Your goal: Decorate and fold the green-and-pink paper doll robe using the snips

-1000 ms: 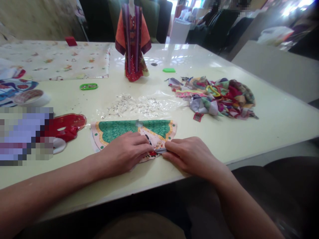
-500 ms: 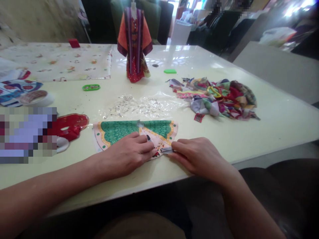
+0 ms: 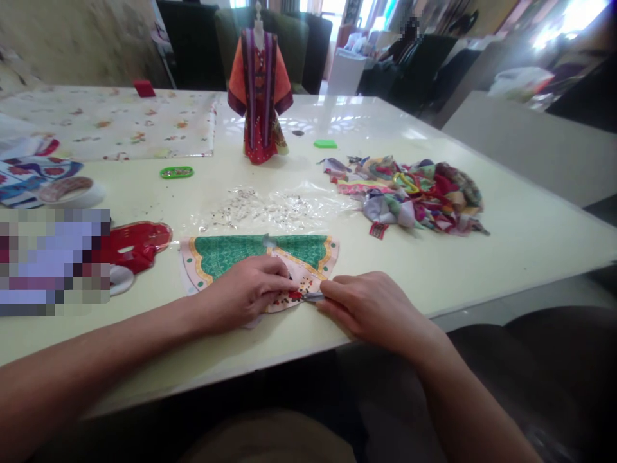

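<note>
The left hand (image 3: 263,286) lies over a half-round green and cream cloth (image 3: 219,254), fingers bent onto it; whether they pinch anything, I cannot tell. The right hand (image 3: 364,299), just right of those fingertips at the cloth's near edge, grips a slim metal tool (image 3: 314,297). With tip and fingers so close, a slip might prick skin or snag fabric; too light a left-hand press could let the cloth skid. The cloth's long axis runs left to right, straight edge beyond the hands, curve facing the wearer; the tool points left, toward the left hand
</note>
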Demonstrator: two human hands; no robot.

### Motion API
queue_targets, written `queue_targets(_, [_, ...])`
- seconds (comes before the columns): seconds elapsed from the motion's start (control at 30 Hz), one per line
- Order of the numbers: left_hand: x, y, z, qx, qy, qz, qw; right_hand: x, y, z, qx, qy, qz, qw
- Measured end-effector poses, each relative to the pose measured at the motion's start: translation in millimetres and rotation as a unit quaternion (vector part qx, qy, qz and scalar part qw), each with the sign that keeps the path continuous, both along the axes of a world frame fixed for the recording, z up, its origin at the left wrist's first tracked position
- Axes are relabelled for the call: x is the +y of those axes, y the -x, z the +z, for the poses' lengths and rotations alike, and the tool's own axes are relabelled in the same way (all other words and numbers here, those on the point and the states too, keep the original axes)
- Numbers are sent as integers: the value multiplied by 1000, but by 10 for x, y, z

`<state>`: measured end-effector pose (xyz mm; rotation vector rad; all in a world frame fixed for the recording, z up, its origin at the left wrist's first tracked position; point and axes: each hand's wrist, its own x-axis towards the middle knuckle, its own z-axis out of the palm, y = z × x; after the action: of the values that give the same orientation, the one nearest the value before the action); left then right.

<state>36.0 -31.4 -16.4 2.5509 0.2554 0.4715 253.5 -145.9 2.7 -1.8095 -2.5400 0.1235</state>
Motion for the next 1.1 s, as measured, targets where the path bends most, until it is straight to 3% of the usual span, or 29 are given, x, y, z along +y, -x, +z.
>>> queue_targets(0.2, [44, 56, -14, -20, 22, 18, 999, 26, 8, 0, 5, 11, -4, 1000])
queue_targets(0.4, [37, 69, 76, 6, -88, -25, 996, -27, -37, -10, 33, 9, 2, 999])
queue_targets(0.5, [25, 69, 114, 22, -111, -36, 993, -19, -178, 68, 80, -28, -2, 996])
queue_targets(0.67, [37, 76, 179, -8, -104, -18, 994, 364, -375, 292, 143, -113, -28, 983])
queue_targets(0.8, [113, 118, 235, -63, -69, 62, 994, 909, -297, 352, 114, -117, -48, 985])
queue_targets(1.0, [466, 257, 198, -125, -19, 291, 948, 1517, 36, 354, -2, -93, -35, 995])
queue_targets(1.1, [648, 306, 125, -91, -42, 308, 946, 1682, 166, 294, -51, -69, -43, 995])
